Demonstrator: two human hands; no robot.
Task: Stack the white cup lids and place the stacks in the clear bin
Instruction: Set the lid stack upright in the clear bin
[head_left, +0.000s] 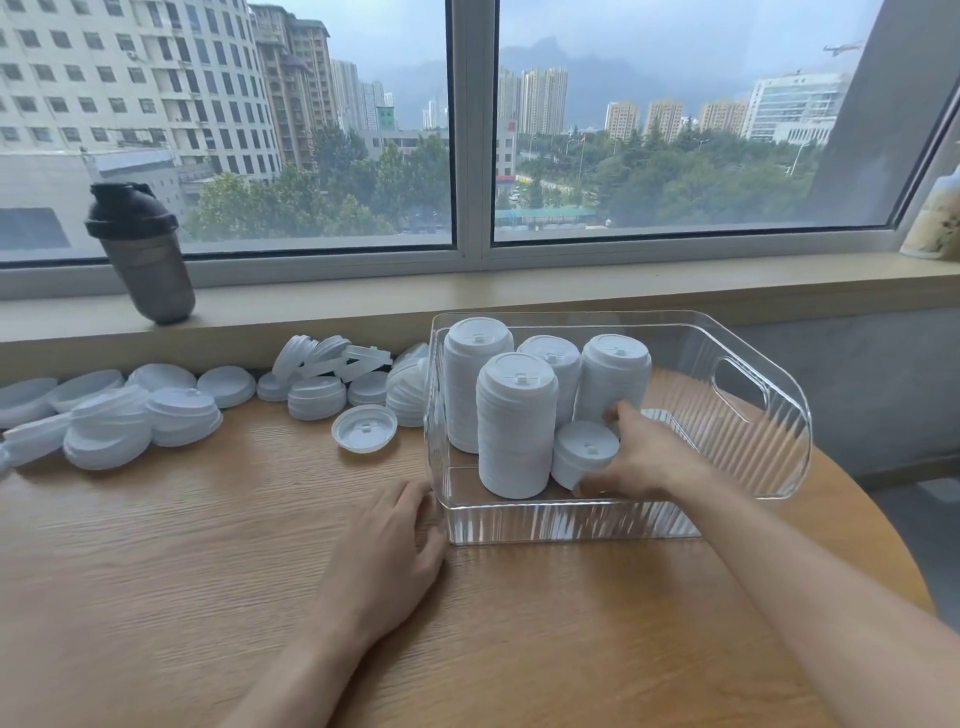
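Observation:
A clear ribbed bin (769, 447) stands on the wooden table at centre right. Inside it stand several tall stacks of white lids (514, 431). In front of them sits a short stack of lids (582, 452), and my right hand (641, 457) reaches into the bin and grips it from the right, thumb low at its base. My left hand (395, 545) rests flat on the table, its fingertips against the bin's front left corner. Loose white lids and low piles (145, 415) lie along the table's back left. One lid (364, 427) lies upside down near the bin.
A dark shaker bottle (141, 254) stands on the window sill at the back left. A pale container (935, 218) stands on the sill at the far right. The round table's edge curves away on the right, just past the bin.

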